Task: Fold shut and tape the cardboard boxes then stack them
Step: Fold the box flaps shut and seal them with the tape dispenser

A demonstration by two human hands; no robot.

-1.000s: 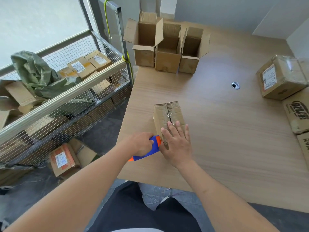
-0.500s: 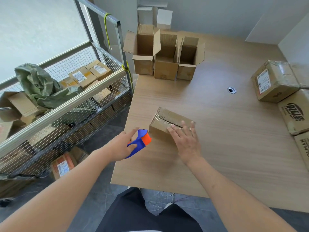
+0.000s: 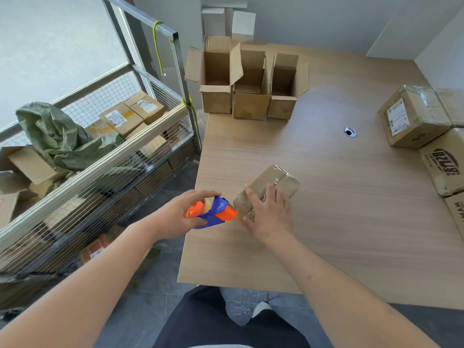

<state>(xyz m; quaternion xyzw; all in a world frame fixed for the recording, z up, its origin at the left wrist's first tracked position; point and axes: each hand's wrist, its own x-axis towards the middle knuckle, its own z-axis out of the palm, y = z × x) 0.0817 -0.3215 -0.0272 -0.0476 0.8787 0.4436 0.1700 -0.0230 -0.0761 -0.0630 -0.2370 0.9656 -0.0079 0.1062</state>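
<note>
The small cardboard box (image 3: 270, 189) lies near the front left corner of the wooden table (image 3: 339, 209), turned at an angle, its flaps closed and glossy clear tape visible along its top seam. My right hand (image 3: 267, 214) rests on the box's near end, fingers spread and only slightly bent over the top, thumb beside the near corner; it presses rather than grasps. My left hand (image 3: 180, 217) is wrapped around a blue and orange tape dispenser (image 3: 213, 212), fingers over its top and thumb beneath, with the dispenser's orange front edge just beside the box's near left corner; whether the two touch cannot be told. At the table's far edge stand three open cardboard boxes (image 3: 251, 81) in a row, touching one another, flaps raised. Along the right edge sit a sealed parcel (image 3: 411, 116) with a white label and, nearer to me, a printed carton (image 3: 444, 162). Between them and the open boxes is a round cable grommet (image 3: 350, 132). Left of the table stands a wire-mesh cart (image 3: 100, 167) holding labelled parcels and a crumpled green sack (image 3: 55, 131).
</note>
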